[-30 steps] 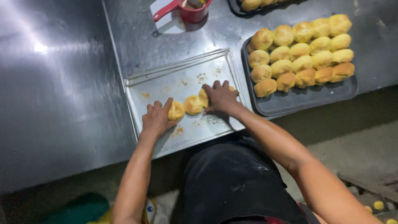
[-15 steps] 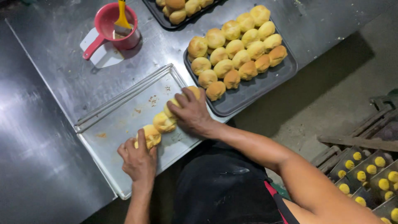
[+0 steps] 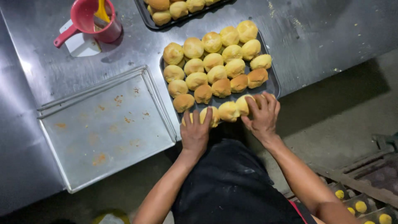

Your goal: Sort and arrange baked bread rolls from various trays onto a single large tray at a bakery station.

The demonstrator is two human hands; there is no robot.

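A dark tray (image 3: pixel 273 85) on the steel table holds several golden buns (image 3: pixel 212 61). At its near edge my left hand (image 3: pixel 195 132) and my right hand (image 3: pixel 262 116) press a short row of buns (image 3: pixel 229 111) between them, fingers curled over the end ones. To the left lies a light metal baking tray (image 3: pixel 107 128) with only crumbs and brown marks on it.
A red cup (image 3: pixel 89 20) with a yellow utensil stands on a white card at the back left. Another dark tray of buns (image 3: pixel 174 8) sits at the top edge. Crates with small yellow pieces (image 3: pixel 360 205) are on the floor at lower right.
Both hands carried the row of buns from the light metal tray over to the near edge of the dark tray. The light tray is now bare of buns.
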